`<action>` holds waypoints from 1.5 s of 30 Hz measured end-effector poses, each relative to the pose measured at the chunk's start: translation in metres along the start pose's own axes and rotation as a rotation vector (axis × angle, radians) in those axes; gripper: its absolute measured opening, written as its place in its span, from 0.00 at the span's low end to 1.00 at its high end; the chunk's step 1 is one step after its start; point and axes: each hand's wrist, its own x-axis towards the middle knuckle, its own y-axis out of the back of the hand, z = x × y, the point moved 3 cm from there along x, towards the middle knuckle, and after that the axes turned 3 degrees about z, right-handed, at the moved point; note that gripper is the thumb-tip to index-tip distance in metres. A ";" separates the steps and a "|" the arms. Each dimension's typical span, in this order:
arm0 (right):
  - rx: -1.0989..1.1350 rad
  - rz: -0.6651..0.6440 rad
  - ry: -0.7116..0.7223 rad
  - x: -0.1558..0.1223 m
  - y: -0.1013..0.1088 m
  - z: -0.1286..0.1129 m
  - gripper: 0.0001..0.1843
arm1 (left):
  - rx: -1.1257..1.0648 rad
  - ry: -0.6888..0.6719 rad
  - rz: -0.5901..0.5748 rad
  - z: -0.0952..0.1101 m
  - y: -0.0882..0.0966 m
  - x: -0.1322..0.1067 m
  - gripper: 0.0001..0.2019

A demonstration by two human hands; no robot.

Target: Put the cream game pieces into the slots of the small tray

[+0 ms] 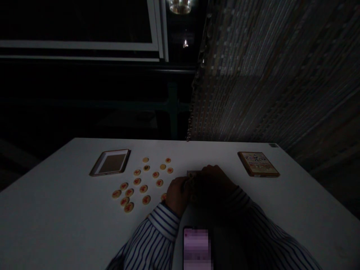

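Observation:
My left hand (177, 193) and my right hand (214, 177) are close together at the middle of the white table (70, 225). Both have their fingers curled. Between them, in deep shadow, are a pale-edged object (192, 173) and some small round shapes; I cannot make out what either hand grips. To the left of my left hand lie several round Chinese chess pieces (143, 188), most with red characters upward. One chess piece (146, 168) carries a dark character, and a few show plain faces. Another chess piece (164, 196) is partly hidden by my left hand.
At the left stands a shallow open tray (109, 173) with a brown bottom. A flat box (258, 164) with a printed cover lies at the right. A lit phone (197, 247) is at the near edge, between my forearms. A bead curtain (239, 75) hangs behind the table.

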 end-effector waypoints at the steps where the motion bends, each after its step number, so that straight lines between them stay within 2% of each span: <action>1: -0.003 0.004 -0.002 0.000 0.000 0.000 0.15 | 0.002 0.002 0.004 0.000 0.000 0.000 0.12; 13: 0.005 0.046 0.012 0.000 -0.004 0.001 0.15 | 0.015 0.004 -0.014 0.004 0.003 0.000 0.12; 16: 0.004 0.023 0.007 0.000 -0.004 0.001 0.15 | 0.014 -0.008 -0.010 0.004 0.003 0.000 0.12; 23: 0.007 0.039 -0.007 -0.004 0.008 0.002 0.11 | -0.002 -0.014 0.004 0.000 0.001 0.000 0.12; 26: -0.017 0.086 -0.030 -0.006 0.016 0.008 0.10 | -0.011 -0.019 0.027 0.001 0.004 0.000 0.12; 35: -0.010 0.225 -0.080 -0.012 0.033 0.021 0.17 | -0.033 -0.065 0.107 0.009 0.023 0.001 0.11; 41: 0.014 0.275 -0.081 -0.015 0.038 0.019 0.18 | 0.006 -0.066 0.154 0.010 0.047 0.003 0.12; 45: 0.050 0.300 -0.070 -0.014 0.039 0.015 0.17 | 0.028 -0.064 0.164 0.003 0.065 0.003 0.12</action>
